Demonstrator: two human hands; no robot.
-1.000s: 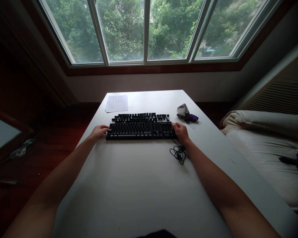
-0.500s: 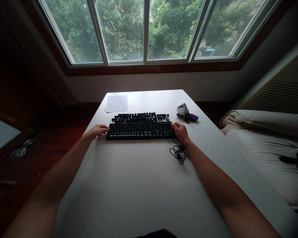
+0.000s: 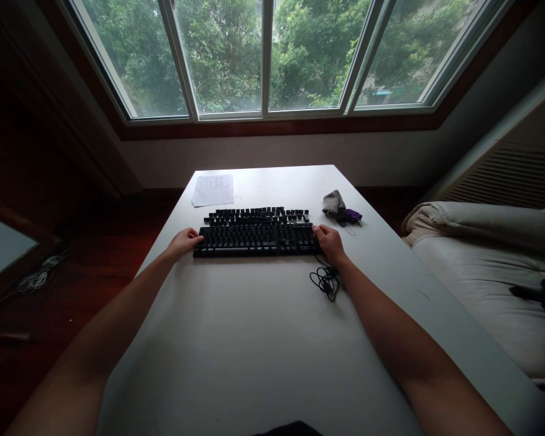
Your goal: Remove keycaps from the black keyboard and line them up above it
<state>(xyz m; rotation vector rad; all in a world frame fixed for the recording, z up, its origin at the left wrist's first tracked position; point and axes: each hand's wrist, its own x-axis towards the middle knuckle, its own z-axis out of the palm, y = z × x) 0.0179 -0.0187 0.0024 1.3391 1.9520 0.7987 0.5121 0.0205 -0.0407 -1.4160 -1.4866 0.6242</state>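
Observation:
A black keyboard (image 3: 254, 241) lies flat across the white table, with its long side towards me. My left hand (image 3: 184, 241) grips its left end, fingers closed on the edge. At the opposite end my right hand (image 3: 329, 241) holds the right edge between thumb and fingers. Just behind the keyboard, loose black keycaps (image 3: 258, 215) stand in rows on the tabletop. A bundled black cable (image 3: 326, 281) rests beside my right wrist, close to the keyboard's right front corner.
On the white table (image 3: 254, 339), a printed paper sheet (image 3: 213, 190) lies at the far left. A grey cloth (image 3: 333, 203) and a small purple item (image 3: 353, 215) sit at the back right. A padded light seat (image 3: 485, 272) stands right of the table.
My left hand has moved slightly right and closed onto the keyboard's left end. My right hand and the keyboard are practically where they were.

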